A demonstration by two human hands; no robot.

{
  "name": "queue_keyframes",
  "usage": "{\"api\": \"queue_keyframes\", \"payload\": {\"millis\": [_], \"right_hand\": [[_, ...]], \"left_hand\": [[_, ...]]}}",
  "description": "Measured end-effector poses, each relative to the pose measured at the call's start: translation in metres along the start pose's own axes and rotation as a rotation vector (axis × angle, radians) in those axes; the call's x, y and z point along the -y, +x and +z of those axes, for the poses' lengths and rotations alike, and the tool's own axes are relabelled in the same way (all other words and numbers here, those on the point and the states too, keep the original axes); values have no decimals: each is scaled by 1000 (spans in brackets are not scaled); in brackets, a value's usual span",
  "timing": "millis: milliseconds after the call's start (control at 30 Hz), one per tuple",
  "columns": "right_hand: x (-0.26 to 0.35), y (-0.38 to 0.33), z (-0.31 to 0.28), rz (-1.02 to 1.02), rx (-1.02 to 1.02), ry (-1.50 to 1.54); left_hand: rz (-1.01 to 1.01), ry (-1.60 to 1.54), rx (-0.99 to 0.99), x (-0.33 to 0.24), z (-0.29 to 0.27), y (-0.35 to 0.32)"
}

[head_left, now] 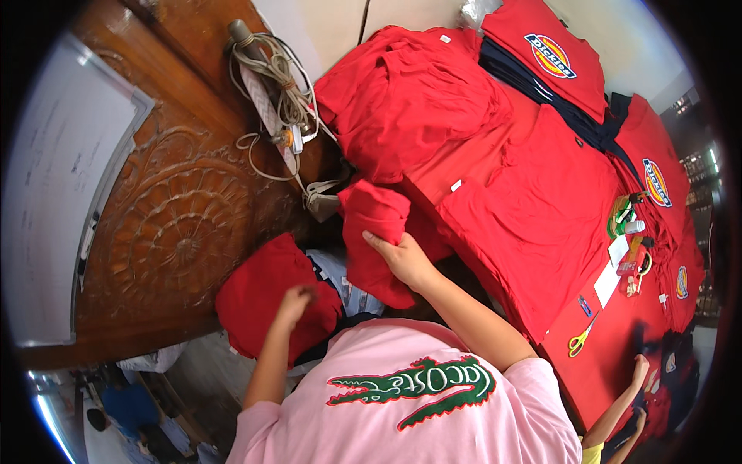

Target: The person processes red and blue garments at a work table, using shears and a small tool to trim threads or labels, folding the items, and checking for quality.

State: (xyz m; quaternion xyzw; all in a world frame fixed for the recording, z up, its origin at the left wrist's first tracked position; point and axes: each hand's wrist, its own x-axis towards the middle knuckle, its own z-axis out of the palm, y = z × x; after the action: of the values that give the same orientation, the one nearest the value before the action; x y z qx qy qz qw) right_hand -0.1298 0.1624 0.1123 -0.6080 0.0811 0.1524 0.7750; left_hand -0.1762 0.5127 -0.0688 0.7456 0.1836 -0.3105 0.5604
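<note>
My right hand (403, 259) grips a folded red shirt (376, 232) at the table's (618, 363) near edge. My left hand (295, 300) closes on another red garment (263, 294) lower down, beside the carved wooden panel (182, 224).

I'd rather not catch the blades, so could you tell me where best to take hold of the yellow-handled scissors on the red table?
Take the yellow-handled scissors by the handle loops, coming in from the lower left, the table's near edge. They lie flat on the red cloth and look closed. The loops face that edge and the blades point away, toward the white card.
</note>
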Motion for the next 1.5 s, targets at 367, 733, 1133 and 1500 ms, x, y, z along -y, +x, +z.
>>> {"api": "queue_keyframes", "payload": {"millis": [367, 733, 1133, 1500], "right_hand": [[-123, 34, -87, 33, -416, 553], [-297, 37, -145, 474, -485, 522], [-280, -44, -165, 511, -457, 196], [-125, -286, -238, -8, -1232, 182]], "left_hand": [[438, 553, 94, 1, 52, 33], [791, 1111, -58, -129, 190, 201], [348, 1367, 289, -180, 222, 305], [939, 656, 63, -152, 247, 171]]}}
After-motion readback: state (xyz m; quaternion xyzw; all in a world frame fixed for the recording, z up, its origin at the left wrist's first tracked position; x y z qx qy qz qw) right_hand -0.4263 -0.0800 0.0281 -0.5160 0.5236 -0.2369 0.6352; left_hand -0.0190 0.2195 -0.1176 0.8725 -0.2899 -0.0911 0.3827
